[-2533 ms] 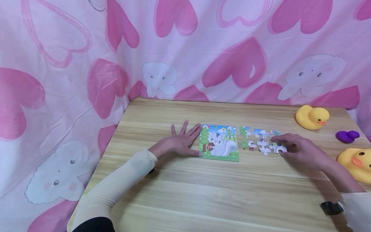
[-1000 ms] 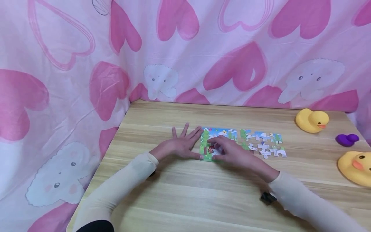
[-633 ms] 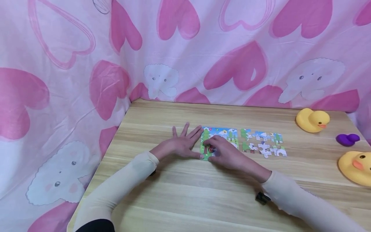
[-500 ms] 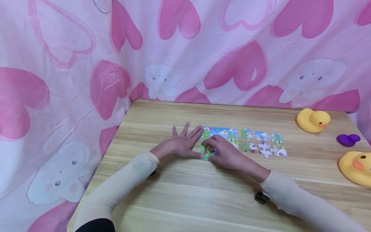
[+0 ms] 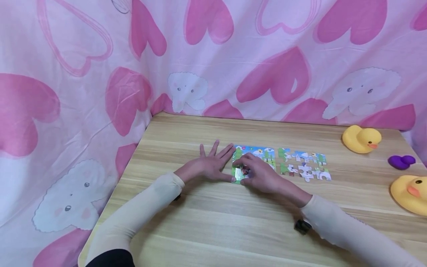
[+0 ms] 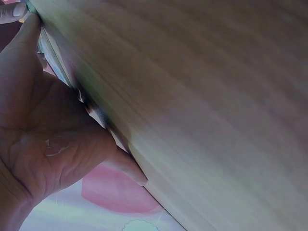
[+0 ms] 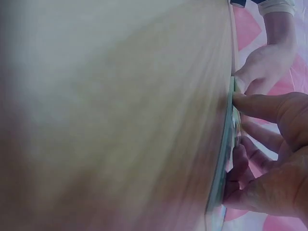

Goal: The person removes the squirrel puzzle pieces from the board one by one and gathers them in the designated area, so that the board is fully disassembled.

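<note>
Colourful cardboard puzzle board (image 5: 258,154) lies mid-surface on the wooden surface (image 5: 213,222); the left hand (image 5: 208,167), fingers flat, touches its left edge. The right hand (image 5: 261,176) pinches one piece (image 5: 245,171) on it. Two yellow rubber ducks (image 5: 361,139) sit far right.

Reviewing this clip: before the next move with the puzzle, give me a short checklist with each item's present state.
1. Left hand flat on the table against the puzzle board's left edge, bracing it: ok.
2. Right hand on the board, fingers curled over its lower-left part: ok.
3. Whether the piece under the right hand is fully seated or lifted: cannot tell, fingers cover it.
4. Loose pieces laid out right of the board, apart from it: ok.
5. Rubber ducks and purple toy at the far right, away from both hands: ok.
</note>
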### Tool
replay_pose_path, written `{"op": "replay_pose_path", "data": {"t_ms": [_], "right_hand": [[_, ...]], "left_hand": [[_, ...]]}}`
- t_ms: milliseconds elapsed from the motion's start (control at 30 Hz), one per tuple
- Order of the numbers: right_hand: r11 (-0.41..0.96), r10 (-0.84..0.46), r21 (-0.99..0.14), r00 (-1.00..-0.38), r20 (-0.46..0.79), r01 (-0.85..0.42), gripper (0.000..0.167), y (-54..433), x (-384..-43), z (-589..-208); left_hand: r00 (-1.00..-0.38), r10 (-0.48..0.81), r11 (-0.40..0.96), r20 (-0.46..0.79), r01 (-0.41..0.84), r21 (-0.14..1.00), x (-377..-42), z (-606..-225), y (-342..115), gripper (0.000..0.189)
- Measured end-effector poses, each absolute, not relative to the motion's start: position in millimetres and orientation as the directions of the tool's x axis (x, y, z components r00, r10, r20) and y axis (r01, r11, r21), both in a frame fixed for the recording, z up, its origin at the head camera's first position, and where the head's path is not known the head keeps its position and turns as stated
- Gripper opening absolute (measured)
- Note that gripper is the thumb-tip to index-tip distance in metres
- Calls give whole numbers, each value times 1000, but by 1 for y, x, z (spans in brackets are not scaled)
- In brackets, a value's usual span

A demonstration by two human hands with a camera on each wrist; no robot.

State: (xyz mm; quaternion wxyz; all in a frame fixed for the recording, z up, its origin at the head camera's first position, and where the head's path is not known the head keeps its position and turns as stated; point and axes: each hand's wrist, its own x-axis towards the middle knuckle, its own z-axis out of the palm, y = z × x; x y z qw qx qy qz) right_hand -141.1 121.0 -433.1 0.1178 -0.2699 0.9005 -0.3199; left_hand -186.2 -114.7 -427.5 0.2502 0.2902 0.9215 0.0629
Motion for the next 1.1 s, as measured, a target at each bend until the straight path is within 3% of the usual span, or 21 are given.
{"op": "replay_pose_path", "data": {"t_ms": [133,433,667,833,1100], "right_hand": [[639,-569,-652,-821,-45,-408,54,121,-144,-433],[715,-553,-575,-824,-120,-397,81,121,-146,-425],[734,-545,-568,-822,-164,-373,68,120,-151,-420],[725,-549,-561,-828,-117,-401,53,124,-149,-426],[695,-536,-589,-843,-42,-412,49,151,-143,-421]], "left_hand": [[-707,561,827,-431,501,256,-186,-426,-114,115],[-710,563,826,-423,506,250,-186,-428,-113,116],[-715,558,828,-422,513,227,-189,-427,-111,116],[-712,557,828,-428,513,226,-188,-428,-111,116],[-714,550,833,-433,505,226,-186,-428,-112,117]]}}
